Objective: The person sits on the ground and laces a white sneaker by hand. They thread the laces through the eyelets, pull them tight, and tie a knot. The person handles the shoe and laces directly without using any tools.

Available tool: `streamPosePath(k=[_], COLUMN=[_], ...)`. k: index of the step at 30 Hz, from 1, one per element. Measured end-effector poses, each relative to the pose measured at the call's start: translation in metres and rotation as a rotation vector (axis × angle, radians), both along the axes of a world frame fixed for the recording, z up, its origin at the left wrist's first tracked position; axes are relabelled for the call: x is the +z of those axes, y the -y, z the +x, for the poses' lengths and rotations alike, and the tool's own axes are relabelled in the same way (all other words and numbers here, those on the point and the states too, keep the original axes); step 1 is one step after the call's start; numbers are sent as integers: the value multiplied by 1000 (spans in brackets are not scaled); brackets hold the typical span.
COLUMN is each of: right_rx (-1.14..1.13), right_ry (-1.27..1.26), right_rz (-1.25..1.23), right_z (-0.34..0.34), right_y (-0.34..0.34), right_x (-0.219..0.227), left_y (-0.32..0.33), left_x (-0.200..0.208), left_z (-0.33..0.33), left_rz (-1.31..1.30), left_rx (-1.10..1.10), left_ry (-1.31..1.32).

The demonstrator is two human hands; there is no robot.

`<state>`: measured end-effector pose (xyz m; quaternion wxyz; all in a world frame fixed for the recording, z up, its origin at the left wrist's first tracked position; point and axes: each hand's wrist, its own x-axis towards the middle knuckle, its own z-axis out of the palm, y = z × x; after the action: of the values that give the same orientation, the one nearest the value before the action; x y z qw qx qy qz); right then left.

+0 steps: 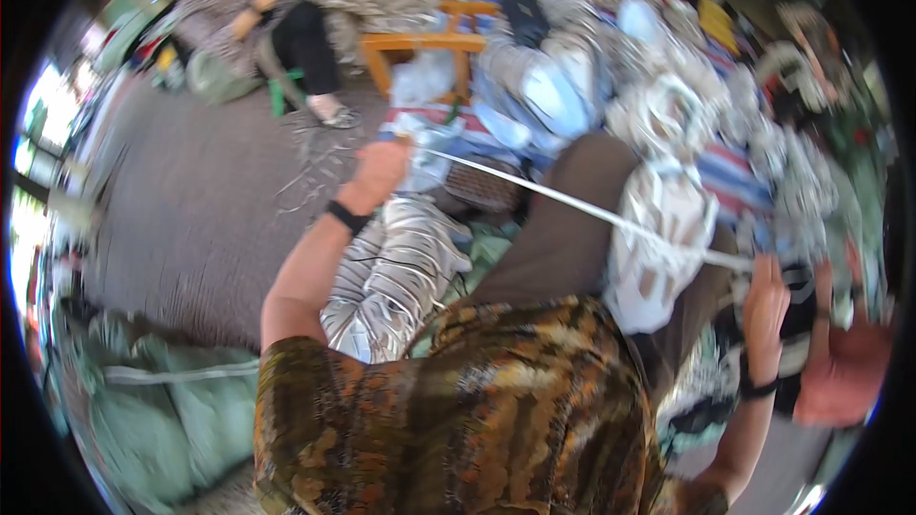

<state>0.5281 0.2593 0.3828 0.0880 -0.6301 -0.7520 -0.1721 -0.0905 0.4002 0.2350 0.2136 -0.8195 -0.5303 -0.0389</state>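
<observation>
A white strap (553,193) runs taut and slanting between my two hands, across my brown trouser legs. My left hand (384,170), raised ahead of me on the left, is closed on one end of it. Out to the right and lower, my right hand (766,300) grips the other end. Below the strap a white bundle (658,253) of looped, band-like material lies against my leg, and the strap passes over its upper part. Beside my left forearm stands a large pale roll (396,257) wound with thin cords. Motion blur hides the finger details.
A wooden frame (420,41) stands ahead. Piles of pale looped bundles (668,114) lie on a striped sheet (730,181) at the right. A person (224,19) sits on a green stool at the far left; others are close on the right. Green sacks (167,410) lie at lower left.
</observation>
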Motion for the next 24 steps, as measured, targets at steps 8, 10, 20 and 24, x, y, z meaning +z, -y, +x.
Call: streamPosePath(k=[8, 10, 20, 24], right_rx=[-391, -445, -999, -1075], right_ry=[69, 32, -183, -56], right_rz=[90, 143, 212, 275], right_z=[125, 160, 312, 342], right_y=[68, 92, 287, 350], right_x=[4, -3, -45, -60], left_y=[7, 10, 48, 68], left_x=[24, 28, 30, 24], left_z=[-52, -72, -150, -176], left_rz=[-49, -56, -35, 32], left_rx=[240, 310, 636, 680], left_ry=[183, 208, 389, 416])
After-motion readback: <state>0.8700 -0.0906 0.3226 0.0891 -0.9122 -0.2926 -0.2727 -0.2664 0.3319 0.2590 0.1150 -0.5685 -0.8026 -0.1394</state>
